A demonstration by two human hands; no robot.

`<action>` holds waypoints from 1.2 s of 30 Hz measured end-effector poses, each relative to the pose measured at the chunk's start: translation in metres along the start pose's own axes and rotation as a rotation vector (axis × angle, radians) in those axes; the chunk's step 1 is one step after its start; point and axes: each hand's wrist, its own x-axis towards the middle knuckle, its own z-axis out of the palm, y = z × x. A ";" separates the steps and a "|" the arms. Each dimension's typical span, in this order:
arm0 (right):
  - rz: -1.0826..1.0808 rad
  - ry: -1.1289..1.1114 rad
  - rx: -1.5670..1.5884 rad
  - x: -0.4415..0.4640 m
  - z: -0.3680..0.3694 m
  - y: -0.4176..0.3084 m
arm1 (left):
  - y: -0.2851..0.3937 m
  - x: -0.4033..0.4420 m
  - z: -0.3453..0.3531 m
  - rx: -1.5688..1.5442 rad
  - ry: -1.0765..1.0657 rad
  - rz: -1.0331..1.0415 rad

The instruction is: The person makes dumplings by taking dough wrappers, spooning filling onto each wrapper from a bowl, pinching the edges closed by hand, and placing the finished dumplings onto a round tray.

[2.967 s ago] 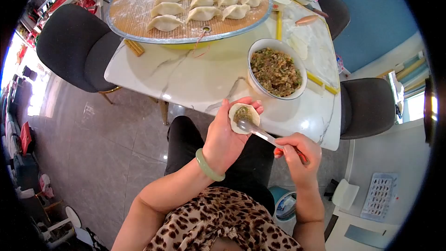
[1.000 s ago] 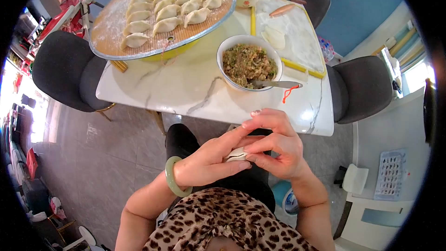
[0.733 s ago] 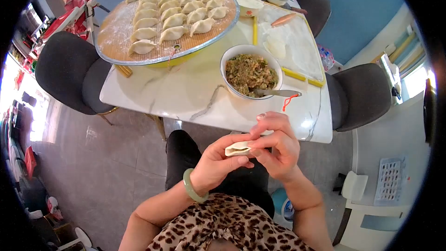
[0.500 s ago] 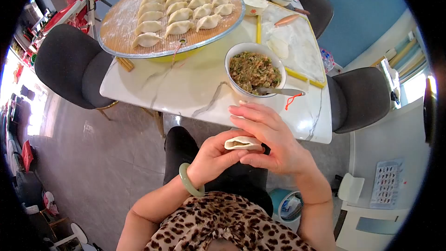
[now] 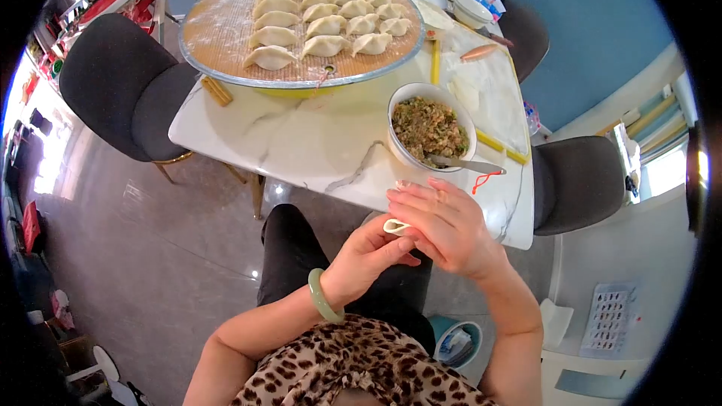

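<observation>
The left hand (image 5: 367,257) and right hand (image 5: 449,227), grips closed at opposite ends, held a gaping dumpling (image 5: 395,226) just nearer than the table (image 5: 259,139), evidently for steady support, the filling bowl (image 5: 423,91) set within reach beyond.

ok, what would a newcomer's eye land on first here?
Probably the rounded, flour-dusted wooden board at the far left of the white marbled table, with its rows of pale crescent dumplings. Next, the white round bowl of brown-green minced filling, nearer and to the right. Then, by the table's near edge, the left hand and right hand at a small, folded, white dough wrapper.
</observation>
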 end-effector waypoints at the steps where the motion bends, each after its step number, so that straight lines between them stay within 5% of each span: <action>1: 0.027 -0.021 0.060 0.003 0.001 0.003 | 0.000 0.001 0.000 0.015 0.038 -0.024; 6: 0.228 -0.020 0.354 0.015 -0.001 -0.008 | 0.009 -0.004 0.002 0.181 0.058 0.051; 12: 0.058 -0.251 0.172 0.023 -0.004 -0.006 | 0.001 -0.011 -0.012 0.293 0.000 0.017; 17: -0.012 -0.160 0.046 0.020 0.002 -0.010 | -0.005 -0.012 -0.008 0.004 0.072 -0.023; 24: 0.218 -0.088 0.315 0.028 0.005 -0.014 | 0.001 -0.012 -0.007 0.175 0.062 0.067; 30: 0.033 -0.234 0.095 0.034 0.003 -0.013 | -0.005 -0.016 -0.011 0.178 0.100 0.028; 36: -0.029 -0.089 0.084 0.028 0.014 -0.008 | -0.004 -0.013 -0.007 0.068 0.168 -0.033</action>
